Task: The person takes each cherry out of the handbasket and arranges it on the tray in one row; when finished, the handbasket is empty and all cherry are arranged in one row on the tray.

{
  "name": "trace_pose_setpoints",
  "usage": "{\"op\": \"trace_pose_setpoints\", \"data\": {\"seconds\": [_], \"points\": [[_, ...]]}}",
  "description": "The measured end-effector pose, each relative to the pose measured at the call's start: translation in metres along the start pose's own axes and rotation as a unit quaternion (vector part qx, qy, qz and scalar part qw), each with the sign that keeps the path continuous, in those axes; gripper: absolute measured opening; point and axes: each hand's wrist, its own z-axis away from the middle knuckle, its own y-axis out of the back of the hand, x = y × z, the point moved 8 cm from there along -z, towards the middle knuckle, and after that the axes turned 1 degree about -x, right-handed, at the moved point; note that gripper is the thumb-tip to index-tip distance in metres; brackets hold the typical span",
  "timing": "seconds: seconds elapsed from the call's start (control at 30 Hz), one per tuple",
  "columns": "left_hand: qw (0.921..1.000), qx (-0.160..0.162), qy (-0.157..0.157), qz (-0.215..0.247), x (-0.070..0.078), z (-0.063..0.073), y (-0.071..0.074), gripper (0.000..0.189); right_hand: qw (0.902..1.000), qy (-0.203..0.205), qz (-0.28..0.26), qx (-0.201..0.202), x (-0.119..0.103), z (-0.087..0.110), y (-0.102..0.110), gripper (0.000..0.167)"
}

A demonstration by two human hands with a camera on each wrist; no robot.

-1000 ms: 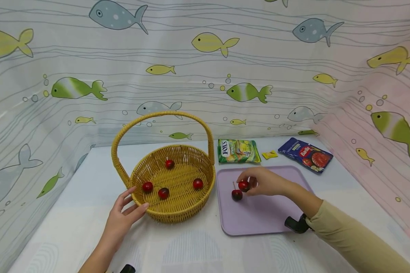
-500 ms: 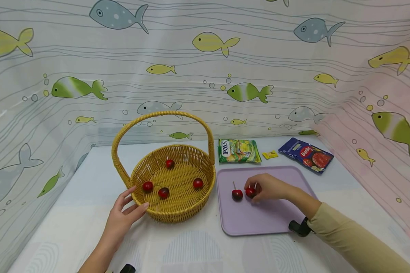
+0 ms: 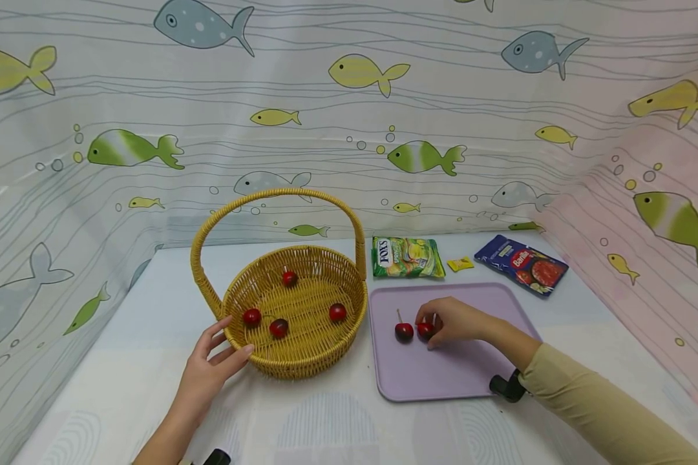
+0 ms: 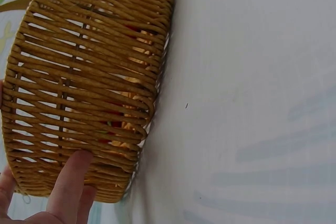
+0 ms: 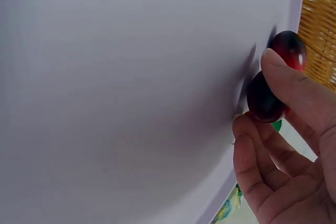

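Observation:
A yellow wicker basket (image 3: 302,368) with a tall arched handle holds several red cherries, one of them a cherry (image 3: 337,312) at its right side. My left hand (image 3: 209,368) touches the basket's front left side with spread fingers; in the left wrist view a fingertip (image 4: 80,162) rests on the woven wall. Over the lilac tray (image 3: 407,381), my right hand (image 3: 456,320) pinches a dark red cherry (image 5: 264,98) between thumb and fingers, close over the surface. Just left of it on the tray sits another cherry (image 3: 404,332), its stem pointing up.
Behind the tray lie a green Fox's candy bag (image 3: 407,257), a small yellow wrapped candy (image 3: 460,263) and a blue Barilla pouch (image 3: 521,265). A fish-patterned curtain (image 3: 349,129) rises behind the white tabletop (image 3: 314,426).
My right hand has moved right and slightly toward me with the pinched cherry, away from the stemmed one; over the last half second it barely moves. The left hand and basket stay put.

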Motion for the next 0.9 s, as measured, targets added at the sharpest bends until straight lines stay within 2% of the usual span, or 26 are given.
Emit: {"op": "trace_pose_setpoints", "data": {"seconds": [0.23, 0.53, 0.77, 0.9], "points": [[1.0, 0.0, -0.002, 0.004, -0.001, -0.001, 0.0, 0.076, 0.9998, -0.017, 0.003, -0.012, 0.002, 0.002, 0.003, 0.037], [1.0, 0.0, -0.001, 0.006, -0.002, -0.001, 0.0, 0.076, 0.999, -0.043, 0.004, -0.007, -0.006, 0.006, 0.025, 0.038], [1.0, 0.001, 0.002, 0.007, -0.002, -0.001, 0.001, 0.076, 0.9996, -0.01, 0.006, 0.025, -0.03, -0.002, 0.046, 0.039], [1.0, 0.002, 0.005, 0.006, -0.002, -0.001, 0.001, 0.076, 0.9995, 0.019, 0.007, 0.026, -0.046, -0.01, 0.053, 0.039]]}}
